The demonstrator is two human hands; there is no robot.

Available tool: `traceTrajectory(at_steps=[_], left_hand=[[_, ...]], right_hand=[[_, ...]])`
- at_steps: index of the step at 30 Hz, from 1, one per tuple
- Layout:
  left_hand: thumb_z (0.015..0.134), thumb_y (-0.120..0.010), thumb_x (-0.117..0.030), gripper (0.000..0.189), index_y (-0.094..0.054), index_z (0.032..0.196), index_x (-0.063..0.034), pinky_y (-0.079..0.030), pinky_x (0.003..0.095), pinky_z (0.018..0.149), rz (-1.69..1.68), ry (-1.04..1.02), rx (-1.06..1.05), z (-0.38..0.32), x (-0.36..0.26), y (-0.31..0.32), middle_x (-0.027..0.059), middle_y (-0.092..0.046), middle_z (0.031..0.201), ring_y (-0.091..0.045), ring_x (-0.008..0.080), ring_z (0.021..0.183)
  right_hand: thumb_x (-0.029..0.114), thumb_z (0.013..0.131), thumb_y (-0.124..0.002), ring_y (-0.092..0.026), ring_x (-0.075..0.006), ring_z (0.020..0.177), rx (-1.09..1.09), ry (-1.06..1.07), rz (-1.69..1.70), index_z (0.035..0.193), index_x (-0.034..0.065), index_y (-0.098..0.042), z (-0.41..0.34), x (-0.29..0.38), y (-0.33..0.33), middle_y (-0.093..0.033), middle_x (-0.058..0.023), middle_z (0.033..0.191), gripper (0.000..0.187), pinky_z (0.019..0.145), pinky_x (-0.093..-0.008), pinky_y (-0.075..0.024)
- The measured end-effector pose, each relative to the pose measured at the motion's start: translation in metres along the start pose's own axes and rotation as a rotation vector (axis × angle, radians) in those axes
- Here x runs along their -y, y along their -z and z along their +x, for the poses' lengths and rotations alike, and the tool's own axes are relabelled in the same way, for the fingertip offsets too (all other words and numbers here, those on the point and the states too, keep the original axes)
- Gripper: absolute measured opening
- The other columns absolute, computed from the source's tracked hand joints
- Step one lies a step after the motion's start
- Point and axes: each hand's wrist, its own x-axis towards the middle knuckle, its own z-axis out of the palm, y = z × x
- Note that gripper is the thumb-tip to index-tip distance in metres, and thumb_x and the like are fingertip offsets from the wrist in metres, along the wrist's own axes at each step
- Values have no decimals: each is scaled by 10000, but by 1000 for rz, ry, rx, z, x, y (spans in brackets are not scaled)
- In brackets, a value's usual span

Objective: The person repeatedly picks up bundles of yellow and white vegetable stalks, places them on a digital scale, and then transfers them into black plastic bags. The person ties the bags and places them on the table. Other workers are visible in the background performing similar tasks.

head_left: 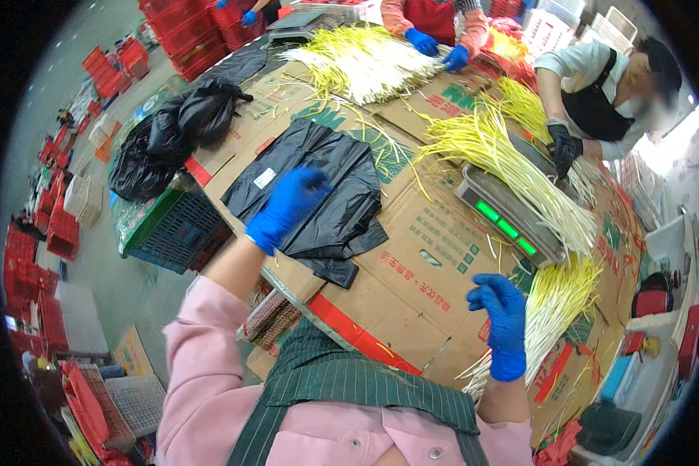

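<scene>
My left hand [288, 207], in a blue glove, is over a stack of flat black plastic bags [343, 186] on the cardboard-covered table [378, 297]. Its fingers are curled and blurred, and whether they pinch the plastic is unclear. My right hand [504, 326], gloved alike, hovers near the table's front right with bent fingers apart and nothing visible in them. Beside and partly behind it lies a bundle of yellow chives [559, 297]. Farther back, a digital scale [472, 192] with a lit green display carries another bundle of yellow chives [524, 169].
A co-worker's black-gloved hand [562, 145] is by the scale. Across the table, another person's blue-gloved hands [422, 42] touch a large chive pile [361, 64]. Crumpled black bags [175, 131] lie at the left edge, above a blue crate [169, 230]. Red crates [180, 35] are stacked behind.
</scene>
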Motion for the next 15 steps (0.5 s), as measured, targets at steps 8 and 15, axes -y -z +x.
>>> traceTrajectory(at_steps=[8,15], left_hand=[[794,-669,-201,171,-686,869,-48,-463,411,724,-16,136,-305,-15,70,-130,174,-625,848,-590,356,830],[879,-600,-246,239,-672,881,-18,-452,384,696,80,36,-182,1,25,-75,200,-602,802,-578,351,759]], right_hand=[[44,885,-551,-610,-127,776,232,-154,-87,1052,-23,-603,8,-39,-29,-635,-78,854,188,680,-246,-497],[157,908,-561,-612,-143,784,274,-130,27,1101,-30,-598,67,-51,-43,-643,-99,885,272,710,-269,-496]])
